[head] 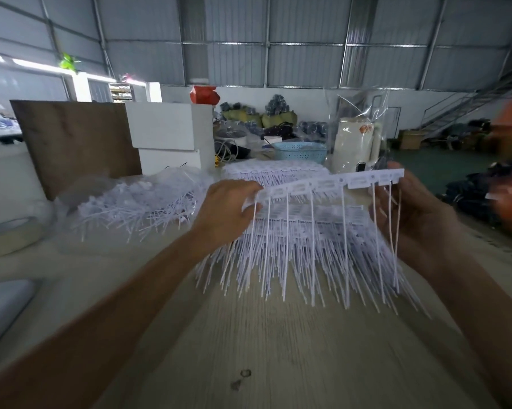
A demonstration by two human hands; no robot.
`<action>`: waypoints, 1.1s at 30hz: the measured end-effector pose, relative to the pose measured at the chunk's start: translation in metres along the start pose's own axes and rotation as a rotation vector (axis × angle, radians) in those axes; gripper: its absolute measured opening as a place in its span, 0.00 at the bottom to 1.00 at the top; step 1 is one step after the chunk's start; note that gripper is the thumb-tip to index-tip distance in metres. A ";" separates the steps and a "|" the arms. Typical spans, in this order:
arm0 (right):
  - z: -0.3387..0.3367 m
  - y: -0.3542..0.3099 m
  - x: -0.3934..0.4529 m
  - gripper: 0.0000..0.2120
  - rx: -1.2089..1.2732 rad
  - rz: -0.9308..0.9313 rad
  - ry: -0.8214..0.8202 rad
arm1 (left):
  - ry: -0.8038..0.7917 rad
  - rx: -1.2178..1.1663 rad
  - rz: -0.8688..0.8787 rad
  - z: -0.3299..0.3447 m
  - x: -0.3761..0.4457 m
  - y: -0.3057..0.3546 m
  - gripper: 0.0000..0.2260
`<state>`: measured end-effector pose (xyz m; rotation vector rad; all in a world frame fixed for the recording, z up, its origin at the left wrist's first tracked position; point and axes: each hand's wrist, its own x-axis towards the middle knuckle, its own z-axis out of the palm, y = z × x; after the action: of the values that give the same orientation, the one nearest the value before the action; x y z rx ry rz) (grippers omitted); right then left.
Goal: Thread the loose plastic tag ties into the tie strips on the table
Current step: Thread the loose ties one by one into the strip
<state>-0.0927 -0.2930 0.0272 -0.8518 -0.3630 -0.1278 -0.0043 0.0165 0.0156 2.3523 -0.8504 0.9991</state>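
I hold a white plastic tie strip (331,183) up above the table, tilted so its right end is higher. My left hand (228,208) grips its left end and my right hand (411,208) grips its right end. Several thin white tails hang down from the strip. Under it a stack of tie strips (302,249) lies on the wooden table (278,349), tails fanned toward me. A heap of loose white tag ties (142,202) lies left of my left hand. Another stack of strips (275,172) sits behind the held one.
A brown board (74,143) and white foam blocks (169,128) stand at the back left. Behind the stacks are a blue basket (300,150) and a cream appliance under clear plastic (356,143). Something blurred and orange (511,160) is at the right edge.
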 end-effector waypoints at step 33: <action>0.015 0.050 -0.017 0.05 -0.843 0.495 -0.071 | -0.344 -0.072 0.073 0.026 -0.042 0.078 0.14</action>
<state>-0.0992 -0.2494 -0.0056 -1.7568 -0.1429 0.2316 -0.0682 -0.0391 -0.0200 2.4837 -1.0847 0.5849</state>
